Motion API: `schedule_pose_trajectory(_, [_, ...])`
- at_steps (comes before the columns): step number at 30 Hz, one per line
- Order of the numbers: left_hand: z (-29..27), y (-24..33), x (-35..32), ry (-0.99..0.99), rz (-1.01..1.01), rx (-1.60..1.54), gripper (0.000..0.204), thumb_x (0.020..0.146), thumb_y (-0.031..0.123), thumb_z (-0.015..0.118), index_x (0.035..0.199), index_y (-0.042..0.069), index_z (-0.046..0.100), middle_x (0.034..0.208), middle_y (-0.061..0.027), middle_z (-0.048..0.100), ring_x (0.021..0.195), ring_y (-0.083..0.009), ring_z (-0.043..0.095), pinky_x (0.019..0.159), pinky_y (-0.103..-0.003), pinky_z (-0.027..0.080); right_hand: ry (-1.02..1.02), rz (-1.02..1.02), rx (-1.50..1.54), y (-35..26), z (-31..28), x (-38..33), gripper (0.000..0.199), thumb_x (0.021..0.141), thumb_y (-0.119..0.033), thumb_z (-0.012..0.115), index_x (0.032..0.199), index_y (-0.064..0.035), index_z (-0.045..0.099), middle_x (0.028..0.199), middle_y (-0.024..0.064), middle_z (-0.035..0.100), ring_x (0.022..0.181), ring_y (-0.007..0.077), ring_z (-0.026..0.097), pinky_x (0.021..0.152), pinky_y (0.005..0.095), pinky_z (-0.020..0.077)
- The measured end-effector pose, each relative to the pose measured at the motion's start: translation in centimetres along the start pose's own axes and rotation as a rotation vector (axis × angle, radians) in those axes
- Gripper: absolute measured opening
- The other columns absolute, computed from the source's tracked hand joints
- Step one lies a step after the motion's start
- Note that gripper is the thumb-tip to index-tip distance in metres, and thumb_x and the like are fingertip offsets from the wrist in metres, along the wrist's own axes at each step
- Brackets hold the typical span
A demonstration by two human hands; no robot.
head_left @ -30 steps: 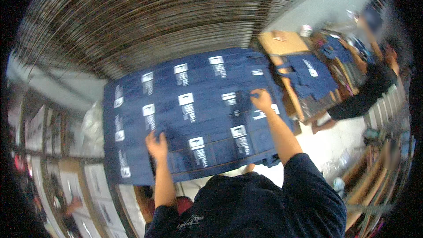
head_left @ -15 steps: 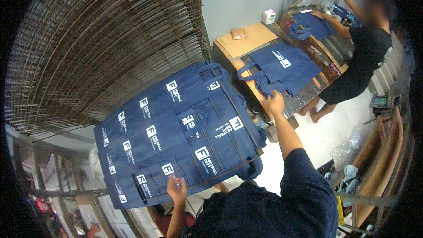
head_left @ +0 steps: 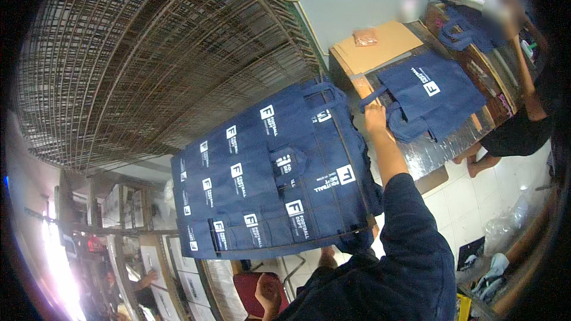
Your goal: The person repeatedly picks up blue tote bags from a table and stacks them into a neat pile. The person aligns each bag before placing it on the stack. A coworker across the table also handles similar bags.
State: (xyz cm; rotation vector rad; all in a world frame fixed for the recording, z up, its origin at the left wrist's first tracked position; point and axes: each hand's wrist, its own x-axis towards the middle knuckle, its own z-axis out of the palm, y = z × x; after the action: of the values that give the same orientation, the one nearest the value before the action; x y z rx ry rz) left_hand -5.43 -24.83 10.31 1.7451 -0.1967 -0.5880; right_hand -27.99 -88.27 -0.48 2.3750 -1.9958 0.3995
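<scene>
A navy tote bag (head_left: 437,89) with a white print lies on the wooden worktable at the right. My right hand (head_left: 375,119) is closed on one of its handles at the table's near left edge. The other handle droops beside my wrist. Low in the picture, my left hand (head_left: 268,294) hangs over a red chair seat with its fingers curled and nothing visible in them. Between my arms and the wall, several printed navy bags (head_left: 238,172) lie spread flat on a wire rack, with thin wires crossing over some of them.
A tall stack of wire racks (head_left: 148,53) fills the upper left. Brown card sheets (head_left: 380,47) with a small orange packet (head_left: 365,37) lie on the worktable (head_left: 425,154). A co-worker (head_left: 523,119) stands at the right beside another navy bag. Shelving with boxes stands lower left.
My right hand has moved to the bag's other handle. My left hand has drawn back off the rack's near edge toward the chair. The view has swung left, and the co-worker has leaned.
</scene>
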Motion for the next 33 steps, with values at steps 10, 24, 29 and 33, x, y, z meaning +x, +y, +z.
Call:
schedule_pose_trajectory(10, [13.6,5.8,2.5,-0.591,0.359,0.333,0.035,0.077,0.008,0.068,0.109,-0.001,0.056,0.082,-0.0040,0.061,0.073,-0.0098,0.056,0.065,-0.023,0.045,0.108,0.088,0.497,1.4,-23.7,-0.1,0.035,0.080,-0.026,0.047,0.110,-0.0107,0.056,0.090,0.0234,0.063,0.085,0.0395,0.060,0.075,0.0492,0.0469])
schedule_pose_trajectory(24, [33.2,11.9,4.7,-1.462,-1.146,-1.041,0.112,0.055,0.082,0.054,0.128,-0.001,0.038,0.138,-0.0274,0.027,0.125,-0.0427,0.033,0.085,-0.053,0.046,0.201,-0.745,0.447,1.1,-57.6,-22.2,0.019,0.067,-0.004,0.059,0.083,-0.0087,0.067,0.080,0.0080,0.051,0.080,0.0253,0.051,0.069,0.0348,0.0414])
schedule_pose_trajectory(29, [30.4,6.5,7.7,-1.554,-1.224,-1.026,0.116,0.050,0.083,0.056,0.126,-0.003,0.039,0.135,-0.0275,0.031,0.114,-0.0412,0.046,0.072,-0.040,0.054,0.039,-0.588,0.602,1.4,-60.9,-26.8,0.022,0.069,-0.004,0.052,0.085,-0.0018,0.067,0.075,0.0100,0.065,0.060,0.0180,0.057,0.055,0.0287,0.0450])
schedule_pose_trajectory(33, [28.9,4.8,8.7,-1.875,-0.904,-0.953,0.113,0.055,0.091,0.035,0.126,0.004,0.043,0.085,-0.0166,0.061,0.071,-0.0265,0.059,0.054,-0.031,0.052,-0.054,-0.512,0.759,2.8,-61.3,-28.0,0.040,0.072,-0.029,0.041,0.074,0.0028,0.065,0.071,0.0084,0.065,0.068,0.0170,0.058,0.081,0.0363,0.0430])
